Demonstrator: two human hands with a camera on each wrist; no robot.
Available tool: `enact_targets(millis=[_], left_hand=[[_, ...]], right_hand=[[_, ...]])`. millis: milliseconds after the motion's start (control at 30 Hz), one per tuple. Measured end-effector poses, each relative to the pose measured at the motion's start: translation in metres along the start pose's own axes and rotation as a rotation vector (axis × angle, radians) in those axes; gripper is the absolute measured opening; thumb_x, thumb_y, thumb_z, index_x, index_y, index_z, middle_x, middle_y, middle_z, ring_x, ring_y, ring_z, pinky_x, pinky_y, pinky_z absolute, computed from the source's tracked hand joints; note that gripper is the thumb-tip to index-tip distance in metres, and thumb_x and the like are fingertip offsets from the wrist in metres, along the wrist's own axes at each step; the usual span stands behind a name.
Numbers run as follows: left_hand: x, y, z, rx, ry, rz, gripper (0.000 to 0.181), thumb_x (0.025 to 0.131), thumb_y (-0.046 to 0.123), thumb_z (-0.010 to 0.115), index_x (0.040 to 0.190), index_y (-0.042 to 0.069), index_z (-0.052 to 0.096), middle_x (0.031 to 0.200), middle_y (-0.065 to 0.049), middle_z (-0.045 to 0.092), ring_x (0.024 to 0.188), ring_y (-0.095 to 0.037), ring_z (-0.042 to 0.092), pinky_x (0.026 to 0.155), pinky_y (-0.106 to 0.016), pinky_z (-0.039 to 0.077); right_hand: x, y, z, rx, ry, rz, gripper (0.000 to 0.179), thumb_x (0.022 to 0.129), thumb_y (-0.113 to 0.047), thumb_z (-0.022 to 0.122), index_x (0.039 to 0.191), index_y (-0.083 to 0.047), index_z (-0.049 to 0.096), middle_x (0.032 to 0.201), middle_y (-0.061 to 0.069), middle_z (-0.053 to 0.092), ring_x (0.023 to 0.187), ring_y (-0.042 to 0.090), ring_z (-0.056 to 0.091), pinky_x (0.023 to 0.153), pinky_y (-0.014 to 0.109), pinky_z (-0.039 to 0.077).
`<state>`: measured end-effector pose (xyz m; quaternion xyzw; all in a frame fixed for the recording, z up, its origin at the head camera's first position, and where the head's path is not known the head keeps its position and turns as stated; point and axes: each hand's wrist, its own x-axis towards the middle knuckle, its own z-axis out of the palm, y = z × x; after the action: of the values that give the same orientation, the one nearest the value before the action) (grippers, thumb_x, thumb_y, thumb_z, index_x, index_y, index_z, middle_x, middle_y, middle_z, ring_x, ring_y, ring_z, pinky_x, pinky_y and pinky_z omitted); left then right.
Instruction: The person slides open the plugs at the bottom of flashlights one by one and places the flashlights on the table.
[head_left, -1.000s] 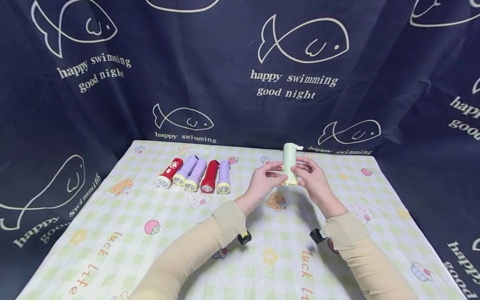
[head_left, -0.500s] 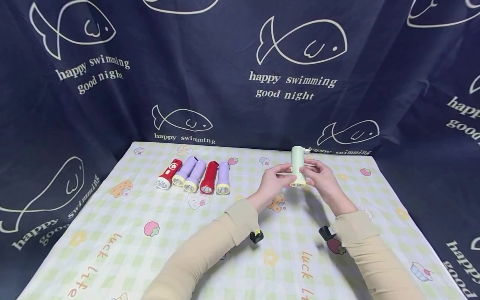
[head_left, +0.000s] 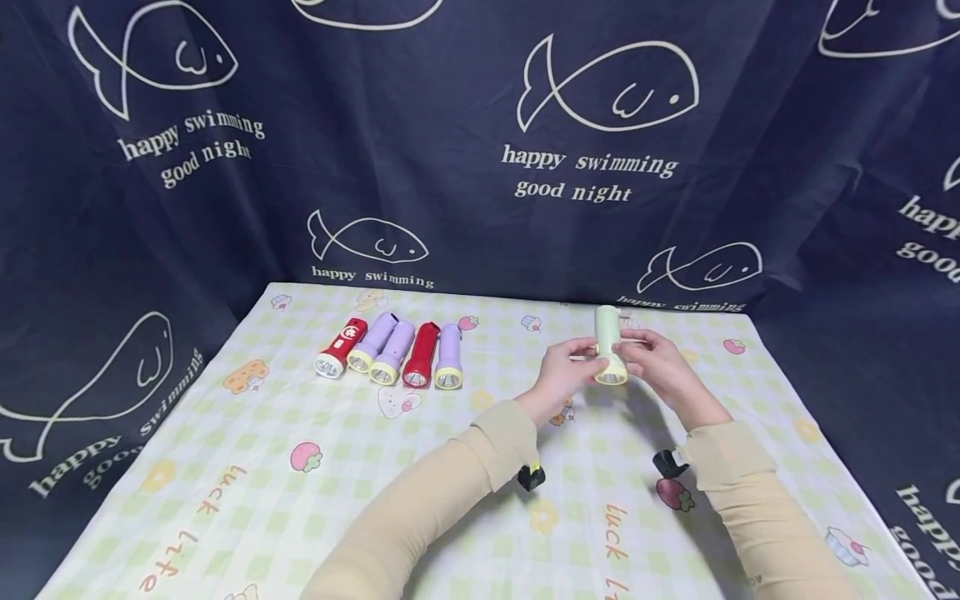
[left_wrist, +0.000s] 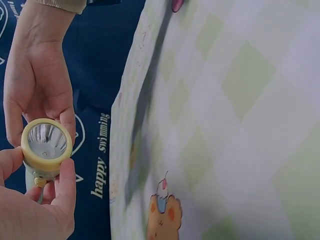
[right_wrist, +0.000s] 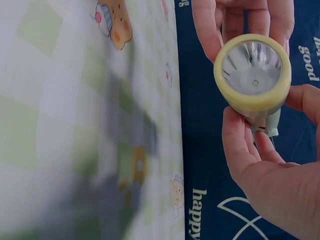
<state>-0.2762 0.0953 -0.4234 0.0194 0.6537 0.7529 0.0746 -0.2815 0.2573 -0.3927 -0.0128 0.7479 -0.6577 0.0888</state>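
Observation:
A light green flashlight (head_left: 608, 325) with a pale yellow head is held between both hands over the right half of the table, its lens end tilted toward me. My left hand (head_left: 564, 371) pinches its left side near the head. From the other side my right hand (head_left: 663, 367) grips it, thumb along the front of the barrel. Both wrist views look onto the clear lens and reflector inside the yellow rim (left_wrist: 46, 164). A small yellow switch (left_wrist: 39, 182) shows on the barrel beside the left fingers. Below, the right fingers (right_wrist: 240, 145) curl around the body.
To the left, several flashlights lie side by side, lenses toward me: a red one with a white head (head_left: 341, 346), a plain red one (head_left: 422, 354) and purple ones (head_left: 448, 354). They rest on a checked tablecloth (head_left: 247, 433). A dark blue curtain (head_left: 465, 242) hangs behind.
Both hands have moved the green flashlight to the right and a little lower toward the table. The row of flashlights on the left has stayed in place.

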Motion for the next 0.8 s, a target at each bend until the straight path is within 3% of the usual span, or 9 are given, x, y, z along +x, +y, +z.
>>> enact_targets(millis=[133,300,433,800], left_hand=[[-0.001,-0.004,0.004,-0.030,0.005,-0.038,0.036,0.079,0.005,0.074,0.114,0.005,0.066,0.092,0.000,0.064,0.078,-0.014,0.063,0.075,-0.038,0.058],[-0.001,-0.008,0.009,-0.036,0.021,-0.074,0.036,0.078,0.004,0.074,0.113,0.006,0.066,0.094,-0.001,0.064,0.081,-0.015,0.064,0.069,-0.028,0.058],[0.000,-0.013,0.013,-0.038,0.042,-0.095,0.034,0.078,0.004,0.074,0.111,0.006,0.067,0.094,-0.002,0.064,0.079,-0.015,0.064,0.067,-0.027,0.058],[0.004,-0.024,0.028,0.003,0.051,-0.103,0.035,0.080,0.003,0.072,0.114,0.004,0.065,0.088,0.001,0.062,0.072,-0.013,0.060,0.075,-0.042,0.057]], right_hand=[[0.001,0.005,-0.004,0.022,-0.027,0.028,0.060,0.092,-0.009,0.057,0.135,0.016,0.024,0.101,0.001,0.052,0.083,0.003,0.060,0.079,0.020,0.053],[0.004,0.011,-0.008,0.027,-0.037,0.067,0.062,0.093,-0.012,0.057,0.136,0.016,0.022,0.103,0.002,0.050,0.082,0.004,0.061,0.079,0.019,0.053],[0.007,0.015,-0.011,0.013,-0.032,0.104,0.067,0.093,-0.019,0.059,0.137,0.015,0.020,0.099,0.002,0.053,0.081,0.004,0.062,0.078,0.019,0.054],[0.012,0.028,-0.020,-0.031,0.015,0.172,0.067,0.092,-0.020,0.062,0.135,0.014,0.025,0.080,-0.008,0.060,0.070,0.000,0.060,0.069,0.017,0.054]])
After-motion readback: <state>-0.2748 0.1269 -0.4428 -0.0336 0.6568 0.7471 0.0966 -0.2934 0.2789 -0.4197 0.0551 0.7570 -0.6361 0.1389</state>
